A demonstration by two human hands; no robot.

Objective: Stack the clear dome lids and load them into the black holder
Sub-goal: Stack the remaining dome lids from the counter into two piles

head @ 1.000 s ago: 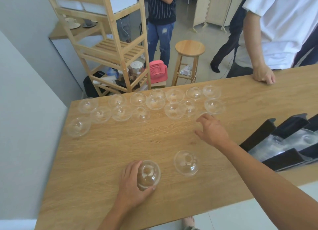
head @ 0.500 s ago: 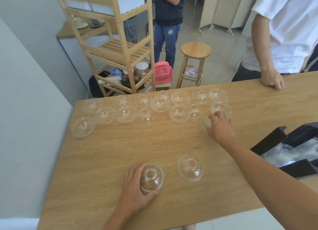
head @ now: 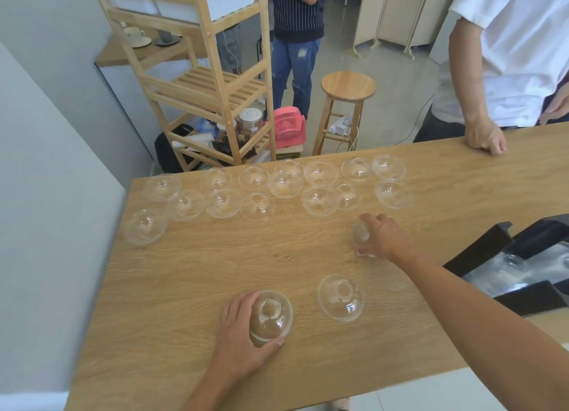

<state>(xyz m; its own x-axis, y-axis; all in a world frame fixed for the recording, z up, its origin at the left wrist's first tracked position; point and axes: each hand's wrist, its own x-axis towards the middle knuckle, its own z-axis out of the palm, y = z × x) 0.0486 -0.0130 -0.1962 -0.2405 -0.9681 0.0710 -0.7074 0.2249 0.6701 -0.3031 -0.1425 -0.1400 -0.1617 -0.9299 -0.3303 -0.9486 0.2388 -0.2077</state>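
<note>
Fingers of right hand [head: 385, 240] clamped on one dome lid [head: 361, 234], mid-tabletop [head: 215, 272]. Left hand [head: 243, 327] grips near lid [head: 271, 316] at front edge, down-left of the right hand; loose lid [head: 340, 296] sits between. Black holder [head: 492, 247] is nearer the right hand.

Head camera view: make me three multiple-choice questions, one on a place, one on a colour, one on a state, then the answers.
1. Where is the black holder? A) at the table's right side B) on the floor C) on a chair
2. What colour is the fan beside the stool? A) blue B) pink C) white
3. What is the left hand doing? A) lying flat B) pointing C) gripping a dome lid

1 A: its black walls sit at the table's right side.
2 B: its casing is pink.
3 C: its fingers curl round the lid.
</note>
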